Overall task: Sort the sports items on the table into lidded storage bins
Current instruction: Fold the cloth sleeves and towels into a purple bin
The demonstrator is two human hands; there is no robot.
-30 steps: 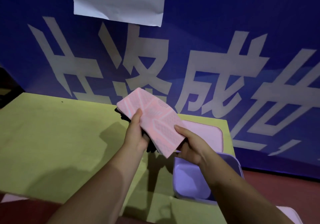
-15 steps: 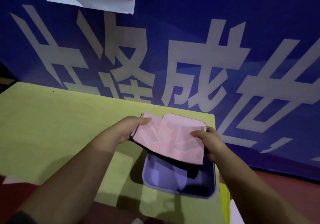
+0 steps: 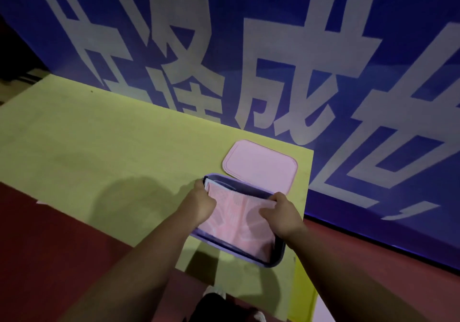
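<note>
- We see a folded pink cloth (image 3: 234,224) with a pale line pattern lying inside a purple storage bin (image 3: 279,259); it covers most of the bin's inside.
- The left hand (image 3: 199,203) is at the cloth's left edge, just inside the bin's left wall. Its fingers are curled down round that edge and grip it.
- The right hand (image 3: 283,215) is at the cloth's far right corner. The thumb lies on top and the fingers curl over the edge, so we read it as pinching the cloth.
- Both forearms reach in from the bottom of the view, one on each side of the bin.
- The bin sits on a yellow-green tabletop (image 3: 99,147), close to its right-hand end and near its front edge.
- A pink lid (image 3: 260,166) lies flat on the tabletop just behind the bin, its near edge overlapped by the bin's far rim.
- Behind the tabletop hangs a blue banner (image 3: 410,10) with large white characters.
- A red floor (image 3: 37,234) shows in front of the tabletop and to its right.
</note>
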